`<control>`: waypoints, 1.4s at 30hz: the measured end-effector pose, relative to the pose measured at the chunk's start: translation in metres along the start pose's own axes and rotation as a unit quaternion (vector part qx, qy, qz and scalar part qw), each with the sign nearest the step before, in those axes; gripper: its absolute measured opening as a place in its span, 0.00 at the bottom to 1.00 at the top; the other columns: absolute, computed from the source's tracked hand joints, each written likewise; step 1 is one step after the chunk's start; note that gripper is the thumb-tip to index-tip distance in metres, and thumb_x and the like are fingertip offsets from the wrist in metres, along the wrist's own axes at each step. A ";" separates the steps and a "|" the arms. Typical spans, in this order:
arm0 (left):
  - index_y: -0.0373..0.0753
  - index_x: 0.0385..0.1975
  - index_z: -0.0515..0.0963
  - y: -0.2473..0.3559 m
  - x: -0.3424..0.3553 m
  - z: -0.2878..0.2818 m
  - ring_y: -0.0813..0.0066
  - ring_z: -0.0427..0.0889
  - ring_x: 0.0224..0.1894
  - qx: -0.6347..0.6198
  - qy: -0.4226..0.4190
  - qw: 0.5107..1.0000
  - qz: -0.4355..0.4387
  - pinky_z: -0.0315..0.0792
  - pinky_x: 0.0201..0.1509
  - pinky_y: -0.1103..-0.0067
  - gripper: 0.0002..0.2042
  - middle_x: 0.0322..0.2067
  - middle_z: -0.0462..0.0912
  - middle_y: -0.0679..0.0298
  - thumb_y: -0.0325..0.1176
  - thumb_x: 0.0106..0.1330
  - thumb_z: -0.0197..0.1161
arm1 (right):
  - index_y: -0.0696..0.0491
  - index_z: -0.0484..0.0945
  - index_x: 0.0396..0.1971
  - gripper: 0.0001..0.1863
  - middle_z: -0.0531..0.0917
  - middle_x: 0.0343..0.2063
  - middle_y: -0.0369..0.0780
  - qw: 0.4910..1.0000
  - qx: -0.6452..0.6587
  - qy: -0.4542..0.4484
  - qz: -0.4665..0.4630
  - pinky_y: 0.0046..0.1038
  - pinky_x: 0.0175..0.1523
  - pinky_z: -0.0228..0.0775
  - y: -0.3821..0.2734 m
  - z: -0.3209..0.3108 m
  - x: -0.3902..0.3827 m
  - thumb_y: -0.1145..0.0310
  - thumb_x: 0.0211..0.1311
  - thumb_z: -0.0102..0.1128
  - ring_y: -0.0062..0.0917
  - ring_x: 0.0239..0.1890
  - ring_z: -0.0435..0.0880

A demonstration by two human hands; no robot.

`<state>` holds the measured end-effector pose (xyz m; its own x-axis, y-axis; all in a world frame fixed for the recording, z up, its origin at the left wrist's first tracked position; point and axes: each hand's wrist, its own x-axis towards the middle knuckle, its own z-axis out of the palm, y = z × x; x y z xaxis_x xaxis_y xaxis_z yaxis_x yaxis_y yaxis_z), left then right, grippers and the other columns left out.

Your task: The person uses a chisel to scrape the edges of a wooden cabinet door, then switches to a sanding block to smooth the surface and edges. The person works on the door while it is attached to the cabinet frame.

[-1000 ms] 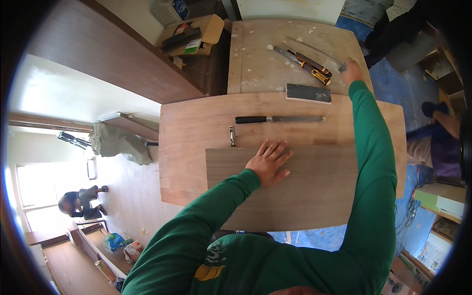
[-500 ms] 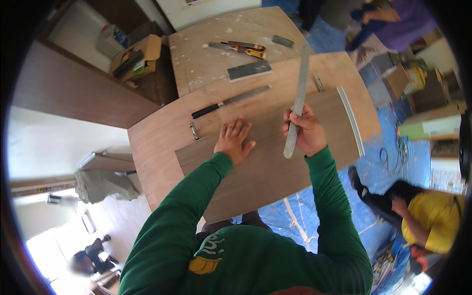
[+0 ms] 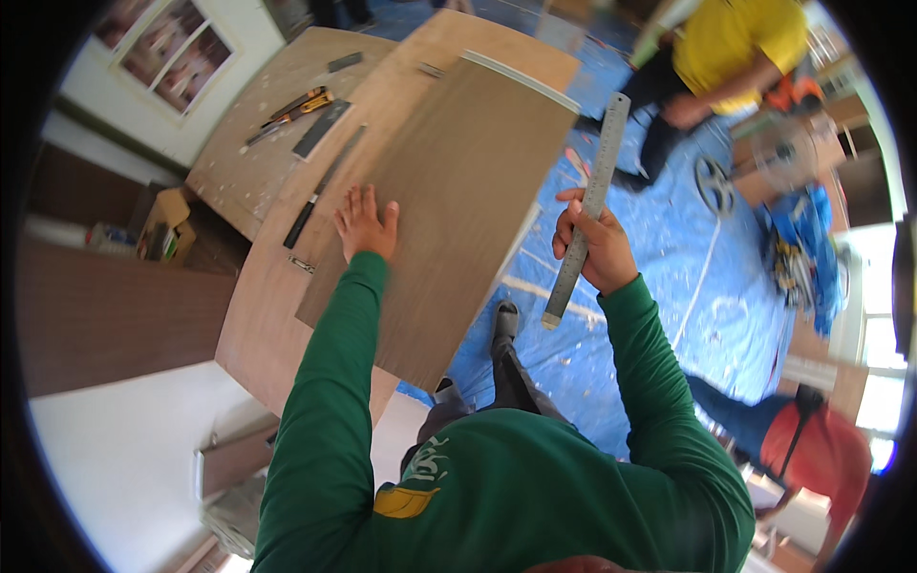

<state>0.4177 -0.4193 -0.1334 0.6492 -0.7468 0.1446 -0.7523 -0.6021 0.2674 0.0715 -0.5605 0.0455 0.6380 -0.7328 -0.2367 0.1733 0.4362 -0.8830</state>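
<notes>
My left hand [image 3: 366,227] lies flat with spread fingers on a grey-brown panel [image 3: 478,191], which rests on a pale plywood board [image 3: 250,334]. My right hand [image 3: 599,246] grips a long steel ruler [image 3: 601,162], held beyond the panel's right edge. A light strip [image 3: 521,80] runs along the panel's far end. Left of my left hand are a black-handled file [image 3: 302,220] and a metal hinge [image 3: 301,264]. Another small metal fitting [image 3: 430,70] lies farther back. A dark rectangular block [image 3: 318,134] and yellow-black cutters [image 3: 287,112] sit on the spattered side table [image 3: 234,186].
A person in yellow [image 3: 726,53] crouches at upper right, and a person in red [image 3: 812,439] bends at lower right. Blue sheeting [image 3: 716,286] covers the floor, with a cord reel or wheel [image 3: 714,186]. An open cardboard box [image 3: 167,215] stands left beside a dark panel.
My right hand has brought the ruler from the side table to the panel's right edge, nearer my body. The view has swung clockwise. My left hand stays spread on the panel.
</notes>
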 end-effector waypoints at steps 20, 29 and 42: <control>0.52 0.78 0.59 0.066 -0.037 0.013 0.66 0.46 0.83 0.053 -0.103 0.968 0.223 0.35 0.86 0.59 0.37 0.81 0.51 0.66 0.64 0.74 0.50 | 0.53 0.76 0.39 0.14 0.77 0.21 0.35 0.986 -0.084 0.124 0.072 0.24 0.26 0.63 0.148 -0.058 -0.105 0.57 0.78 0.56 0.18 0.19 0.72; 0.51 0.76 0.64 0.068 -0.033 0.016 0.64 0.51 0.82 0.020 -0.084 0.968 0.234 0.37 0.85 0.58 0.33 0.79 0.57 0.64 0.57 0.75 0.55 | 0.54 0.77 0.33 0.11 0.72 0.20 0.32 0.979 0.022 0.202 0.018 0.23 0.25 0.61 0.190 -0.103 0.057 0.62 0.72 0.65 0.17 0.19 0.69; 0.49 0.76 0.65 0.067 -0.029 0.015 0.61 0.53 0.81 0.026 -0.082 0.965 0.248 0.38 0.84 0.56 0.32 0.79 0.59 0.62 0.55 0.76 0.53 | 0.53 0.76 0.32 0.14 0.78 0.21 0.36 0.976 0.032 0.194 0.090 0.26 0.25 0.66 0.205 -0.098 0.093 0.59 0.75 0.62 0.21 0.18 0.76</control>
<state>0.3472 -0.4420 -0.1340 0.1838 -0.9788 0.0898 -0.9733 -0.1685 0.1555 0.0924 -0.5902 -0.1975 0.3317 -0.7789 -0.5322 0.1389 0.5983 -0.7891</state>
